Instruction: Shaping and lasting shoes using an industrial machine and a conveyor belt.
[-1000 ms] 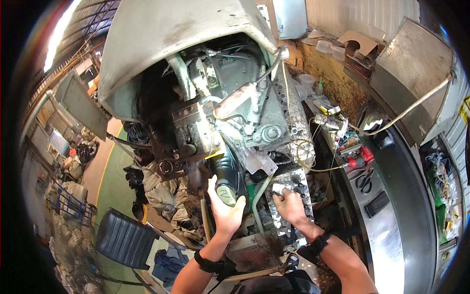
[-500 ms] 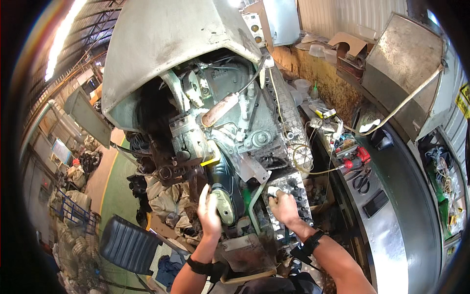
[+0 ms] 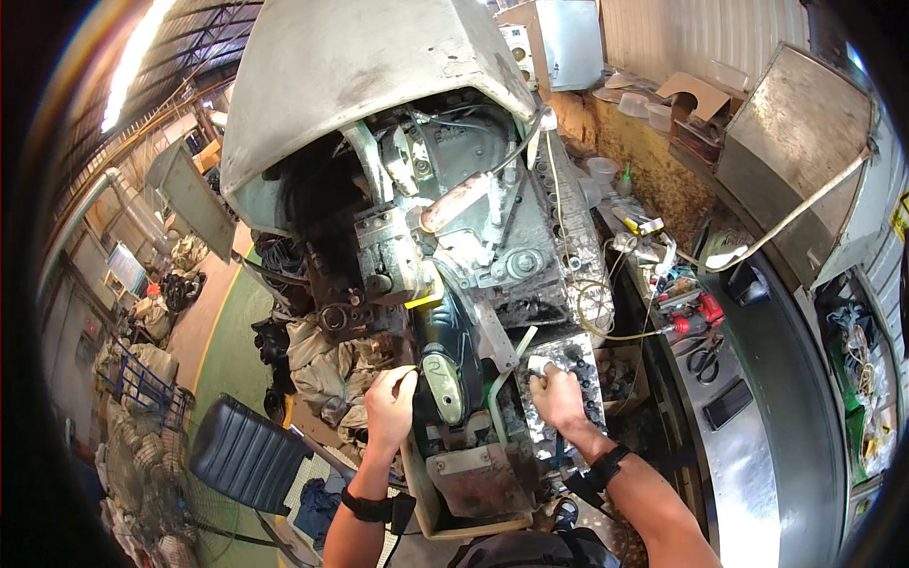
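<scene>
A dark shoe-shaped piece (image 3: 445, 322) with a pale, rounded end plate (image 3: 441, 383) sits in the middle of a large, greasy machine (image 3: 530, 213). My left hand (image 3: 389, 409) is just left of the pale plate, fingertips pressed together near its edge; whatever they may hold is too small to see. On the right, my right hand (image 3: 559, 396) is closed around a small white knob-like piece (image 3: 539, 364) above a metal block with several dark knobs (image 3: 579, 364). Between the hands stands a pale bent bar (image 3: 499, 402). A yellow strip (image 3: 425, 299) crosses the dark piece's upper part.
A large pale hood (image 3: 369, 85) covers the machine's top. To the right, a metal bench (image 3: 734, 445) carries a phone (image 3: 727, 404), scissors (image 3: 703, 363) and a red power tool (image 3: 699, 315). On the left are a black chair (image 3: 244, 456) and pale sacks (image 3: 317, 364).
My left hand has gone from stretched fingers to fingertips pressed together, and sits slightly farther from the pale plate. My right hand stays on the white piece. The whole view has shifted a little.
</scene>
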Demonstrator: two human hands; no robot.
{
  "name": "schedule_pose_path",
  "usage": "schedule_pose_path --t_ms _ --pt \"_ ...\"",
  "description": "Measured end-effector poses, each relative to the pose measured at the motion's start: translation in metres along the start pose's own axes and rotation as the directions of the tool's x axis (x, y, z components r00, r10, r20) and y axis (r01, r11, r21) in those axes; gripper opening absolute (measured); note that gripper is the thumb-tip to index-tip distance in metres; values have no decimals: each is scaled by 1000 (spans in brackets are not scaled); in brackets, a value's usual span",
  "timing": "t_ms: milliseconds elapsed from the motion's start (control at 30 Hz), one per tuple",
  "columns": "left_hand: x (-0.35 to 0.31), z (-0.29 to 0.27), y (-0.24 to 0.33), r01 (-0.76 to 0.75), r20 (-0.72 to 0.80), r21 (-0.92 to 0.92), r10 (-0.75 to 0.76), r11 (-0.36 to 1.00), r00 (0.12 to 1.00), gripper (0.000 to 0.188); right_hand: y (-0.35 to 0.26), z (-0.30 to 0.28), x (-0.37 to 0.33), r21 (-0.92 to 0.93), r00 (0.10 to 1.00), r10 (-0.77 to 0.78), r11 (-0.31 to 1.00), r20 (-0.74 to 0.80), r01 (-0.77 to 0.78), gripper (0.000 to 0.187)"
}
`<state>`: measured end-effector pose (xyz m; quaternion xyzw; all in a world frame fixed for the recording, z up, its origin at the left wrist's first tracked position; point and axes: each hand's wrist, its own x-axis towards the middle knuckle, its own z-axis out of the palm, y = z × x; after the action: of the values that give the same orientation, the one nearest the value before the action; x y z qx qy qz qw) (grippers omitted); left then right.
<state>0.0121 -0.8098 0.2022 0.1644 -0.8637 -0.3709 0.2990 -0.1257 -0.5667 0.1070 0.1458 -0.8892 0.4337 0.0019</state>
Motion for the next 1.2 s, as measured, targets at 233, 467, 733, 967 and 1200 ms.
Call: schedule_pose_path --t_ms 233,467,733,967,1200 --pt "5 5 -8 -216 -15 36 217 976 976 16 -3 -5 0 -4 996 53 999 77 -53 27" --pt "0 6 -30 46 28 -236 -40 971 999 14 -6 -5 -2 50 999 23 998 40 -25 25" --pt "-13 12 -25 158 36 -459 -159 874 987 25 -5 -7 3 45 998 62 997 28 -63 23" --pt "-12 15 6 -291 -129 144 310 946 942 18 -10 -8 0 65 995 84 994 44 -87 24" --pt "16 1 -41 25 -272 -132 -60 991 960 17 -14 -9 -3 43 995 101 994 15 -102 25"
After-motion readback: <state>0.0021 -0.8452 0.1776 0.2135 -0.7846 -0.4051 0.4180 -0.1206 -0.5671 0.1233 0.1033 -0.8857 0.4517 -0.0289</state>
